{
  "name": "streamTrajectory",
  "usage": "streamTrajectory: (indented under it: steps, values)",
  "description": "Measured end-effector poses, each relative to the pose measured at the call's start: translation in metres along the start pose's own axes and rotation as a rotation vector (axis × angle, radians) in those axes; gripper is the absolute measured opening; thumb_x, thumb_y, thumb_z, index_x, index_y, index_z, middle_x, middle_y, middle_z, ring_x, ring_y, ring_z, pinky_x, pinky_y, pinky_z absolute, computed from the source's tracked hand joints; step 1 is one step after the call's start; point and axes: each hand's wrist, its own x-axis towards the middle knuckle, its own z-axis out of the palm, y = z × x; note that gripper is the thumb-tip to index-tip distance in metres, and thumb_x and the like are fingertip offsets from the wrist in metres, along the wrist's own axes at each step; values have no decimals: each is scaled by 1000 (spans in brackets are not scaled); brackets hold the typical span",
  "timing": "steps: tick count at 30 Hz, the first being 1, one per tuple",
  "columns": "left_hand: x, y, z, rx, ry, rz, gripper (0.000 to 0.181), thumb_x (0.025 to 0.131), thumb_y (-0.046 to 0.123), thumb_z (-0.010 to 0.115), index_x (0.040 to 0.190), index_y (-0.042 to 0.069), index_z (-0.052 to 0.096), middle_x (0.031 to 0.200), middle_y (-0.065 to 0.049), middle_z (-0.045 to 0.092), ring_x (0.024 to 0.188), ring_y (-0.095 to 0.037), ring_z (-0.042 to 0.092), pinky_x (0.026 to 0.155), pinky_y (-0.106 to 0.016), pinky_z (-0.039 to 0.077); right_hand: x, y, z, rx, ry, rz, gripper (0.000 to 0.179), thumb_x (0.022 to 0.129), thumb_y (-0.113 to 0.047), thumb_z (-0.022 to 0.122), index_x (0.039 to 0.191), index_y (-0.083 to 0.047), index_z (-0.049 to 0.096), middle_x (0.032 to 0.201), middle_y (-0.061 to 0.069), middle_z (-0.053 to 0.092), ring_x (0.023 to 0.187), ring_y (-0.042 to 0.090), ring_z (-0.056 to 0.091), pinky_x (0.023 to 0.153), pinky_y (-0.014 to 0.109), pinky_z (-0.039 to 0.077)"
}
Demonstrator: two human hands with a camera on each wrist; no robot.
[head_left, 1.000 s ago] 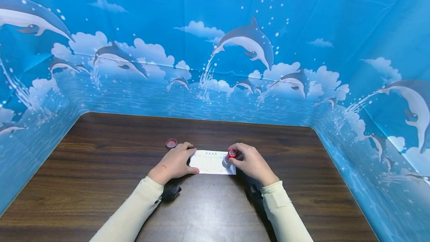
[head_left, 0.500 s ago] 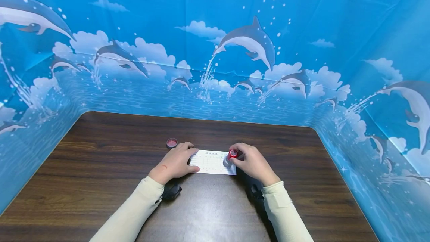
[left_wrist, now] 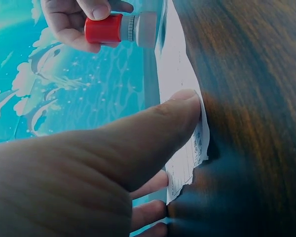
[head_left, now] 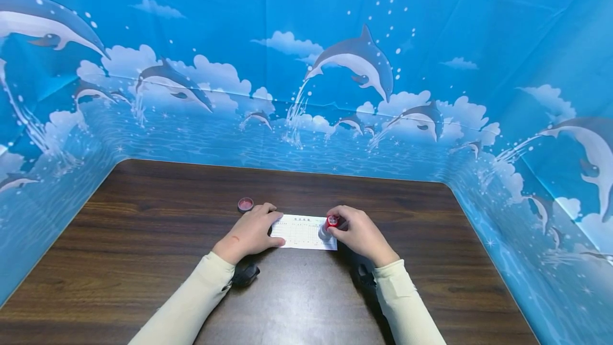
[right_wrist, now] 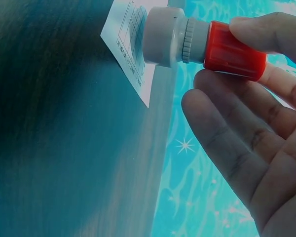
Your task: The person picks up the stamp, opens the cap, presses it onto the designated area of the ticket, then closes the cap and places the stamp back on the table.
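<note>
"What's changing?"

"Hardly anything. The right hand (head_left: 360,233) is keeping the stamp (right_wrist: 198,40) over the right end of the slip (head_left: 300,232), much as a second ago, and the left hand (head_left: 250,232) is staying at the slip's left end. I'm guessing the stamping is lingering on one spot."

"How are the hands holding?"

"The right thumb and fingers are pinching the stamp's red end, the lower fingers spreading free. The left thumb and fingers are lying apart, pressing the slip."

"Is the stamp touching the slip?"

"I'm not managing to tell; its grey end is sitting very close."

"And materials?"

"The stamp is showing a glossy red cylinder, probably plastic, then grey parts with a ribbed ring. The slip is looking thin, bearing a printed grid, its left end ragged. Beyond its far left corner a round, pink-centred dish (head_left: 246,205) is lying. Underneath, the table (head_left: 177,217) is showing dark wood grain."
</note>
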Motion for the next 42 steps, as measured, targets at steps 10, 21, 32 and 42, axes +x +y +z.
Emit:
streamTrajectory:
  steps: [10, 21, 32, 42]
  values:
    - [1, -1, 1, 15, 17, 4, 71, 87, 43, 83, 142, 4, 62, 146, -18, 54, 133, -36, 52, 108, -52, 45, 1, 1, 1, -5, -7, -13, 25, 87, -10, 84, 109, -14, 73, 97, -5, 68, 83, 7, 64, 79, 33, 60]
    - [1, -2, -1, 28, 16, 13, 72, 88, 44, 82, 144, 4, 60, 147, -19, 53, 134, -37, 51, 109, -53, 44, 3, 1, 2, -32, -4, -52, 25, 86, -9, 85, 108, -11, 73, 94, -5, 68, 81, 7, 64, 76, 30, 59]
    - [0, 0, 1, 9, 17, 6, 72, 88, 43, 82, 144, 3, 60, 147, -19, 53, 134, -37, 51, 110, -53, 44, 1, 3, 2, -41, -32, -30, 31, 87, -16, 85, 115, -10, 71, 97, -6, 67, 85, 14, 65, 78, 33, 57]
    - [-2, 0, 4, -13, 9, -9, 71, 89, 43, 82, 145, 5, 60, 147, -17, 53, 134, -36, 51, 110, -53, 43, -3, 5, -1, 66, 10, -23, 19, 93, -17, 79, 111, -12, 73, 99, -6, 70, 88, 10, 66, 85, 38, 59]
